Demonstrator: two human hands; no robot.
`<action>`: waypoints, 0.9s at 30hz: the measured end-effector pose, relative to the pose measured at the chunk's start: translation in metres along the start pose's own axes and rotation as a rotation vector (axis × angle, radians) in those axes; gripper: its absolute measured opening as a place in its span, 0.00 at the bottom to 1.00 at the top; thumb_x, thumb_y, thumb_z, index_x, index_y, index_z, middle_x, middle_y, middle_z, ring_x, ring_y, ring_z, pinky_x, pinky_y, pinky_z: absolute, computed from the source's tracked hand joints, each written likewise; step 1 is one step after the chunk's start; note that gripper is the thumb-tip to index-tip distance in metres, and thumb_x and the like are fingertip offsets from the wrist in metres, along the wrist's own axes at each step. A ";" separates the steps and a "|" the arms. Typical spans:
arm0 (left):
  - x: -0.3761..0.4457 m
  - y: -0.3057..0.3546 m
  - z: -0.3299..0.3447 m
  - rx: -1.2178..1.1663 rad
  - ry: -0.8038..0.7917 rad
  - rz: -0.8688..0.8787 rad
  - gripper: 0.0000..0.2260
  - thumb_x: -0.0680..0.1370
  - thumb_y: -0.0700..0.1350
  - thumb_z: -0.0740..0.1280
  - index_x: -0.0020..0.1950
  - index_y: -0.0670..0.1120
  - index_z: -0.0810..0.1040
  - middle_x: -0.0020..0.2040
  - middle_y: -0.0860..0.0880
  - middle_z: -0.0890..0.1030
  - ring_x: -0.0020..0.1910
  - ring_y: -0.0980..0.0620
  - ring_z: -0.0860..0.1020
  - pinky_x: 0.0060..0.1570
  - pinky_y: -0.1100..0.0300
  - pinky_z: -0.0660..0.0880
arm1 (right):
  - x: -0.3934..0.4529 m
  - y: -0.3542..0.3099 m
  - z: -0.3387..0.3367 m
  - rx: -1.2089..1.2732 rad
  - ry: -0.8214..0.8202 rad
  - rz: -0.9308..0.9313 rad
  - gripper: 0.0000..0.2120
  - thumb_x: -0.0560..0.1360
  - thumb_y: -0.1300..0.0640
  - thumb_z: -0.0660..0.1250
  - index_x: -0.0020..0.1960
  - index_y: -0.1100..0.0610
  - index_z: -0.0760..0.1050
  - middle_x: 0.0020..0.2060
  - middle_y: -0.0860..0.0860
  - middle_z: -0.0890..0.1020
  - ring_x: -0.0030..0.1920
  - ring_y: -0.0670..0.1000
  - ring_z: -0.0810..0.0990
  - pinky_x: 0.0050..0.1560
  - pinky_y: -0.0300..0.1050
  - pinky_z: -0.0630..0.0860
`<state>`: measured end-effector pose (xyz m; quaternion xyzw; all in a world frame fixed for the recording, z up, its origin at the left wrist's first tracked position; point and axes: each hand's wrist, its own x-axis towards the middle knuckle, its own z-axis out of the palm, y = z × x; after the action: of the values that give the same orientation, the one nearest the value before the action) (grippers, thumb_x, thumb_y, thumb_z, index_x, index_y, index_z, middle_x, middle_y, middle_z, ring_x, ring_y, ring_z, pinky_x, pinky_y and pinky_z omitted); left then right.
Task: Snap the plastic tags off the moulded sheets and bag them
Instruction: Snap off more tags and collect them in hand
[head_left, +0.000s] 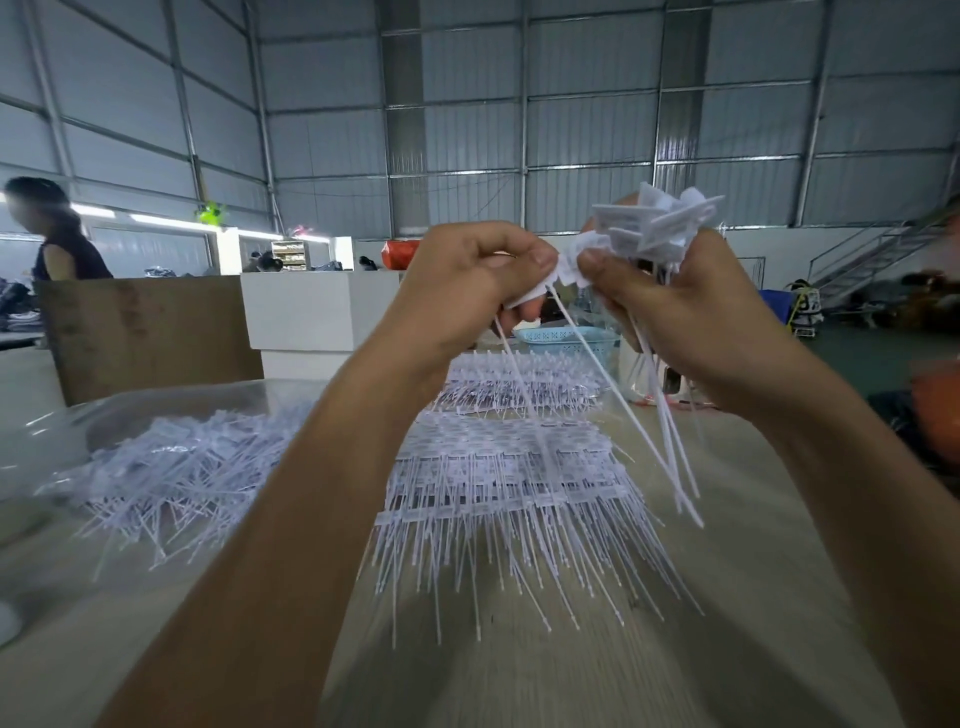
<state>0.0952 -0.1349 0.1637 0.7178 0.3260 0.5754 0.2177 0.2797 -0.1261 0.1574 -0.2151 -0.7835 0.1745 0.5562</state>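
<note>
1. Tag of thin white moulded plastic (563, 270) is held up between both thumbs, its tail trailing downward
2. Left hand (475, 288) pinches it; right hand (675, 306) grips a bunch of snapped white tags (652, 226)
3. Moulded white sheets (511, 467) lie below on the pale table (727, 597), clear bag of tags (171, 457) to the left

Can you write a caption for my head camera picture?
Both hands hold white plastic tags above moulded sheets.

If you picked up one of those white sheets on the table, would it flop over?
Probably a bit. The sheets are thin strips with long tails, and tails on the bunch in the right hand hang slightly bent, so likely springy, not stiff. They look light. Loose tails could snag on neighbouring sheets.
</note>
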 end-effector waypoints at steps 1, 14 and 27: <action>0.001 0.000 -0.001 -0.076 -0.015 -0.038 0.04 0.79 0.39 0.69 0.45 0.44 0.83 0.28 0.48 0.78 0.26 0.51 0.71 0.28 0.63 0.69 | 0.000 -0.002 0.001 0.009 -0.001 -0.017 0.07 0.81 0.56 0.66 0.52 0.44 0.73 0.31 0.33 0.79 0.33 0.33 0.76 0.33 0.27 0.71; 0.003 -0.002 -0.009 -0.195 -0.010 -0.136 0.04 0.78 0.38 0.67 0.48 0.42 0.82 0.26 0.49 0.76 0.23 0.55 0.68 0.26 0.63 0.66 | 0.002 -0.002 0.016 -0.210 0.111 -0.132 0.07 0.81 0.55 0.67 0.48 0.43 0.72 0.41 0.38 0.81 0.41 0.39 0.80 0.42 0.41 0.81; 0.005 -0.011 0.011 0.687 0.182 -0.007 0.09 0.76 0.38 0.68 0.43 0.53 0.77 0.39 0.52 0.82 0.39 0.50 0.81 0.37 0.56 0.78 | -0.005 0.024 0.043 -0.703 0.204 -0.130 0.15 0.74 0.67 0.65 0.59 0.58 0.69 0.42 0.55 0.80 0.40 0.58 0.76 0.38 0.53 0.74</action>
<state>0.1038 -0.1231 0.1575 0.6938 0.5210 0.4930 -0.0643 0.2443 -0.1099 0.1273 -0.3591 -0.7483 -0.1634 0.5333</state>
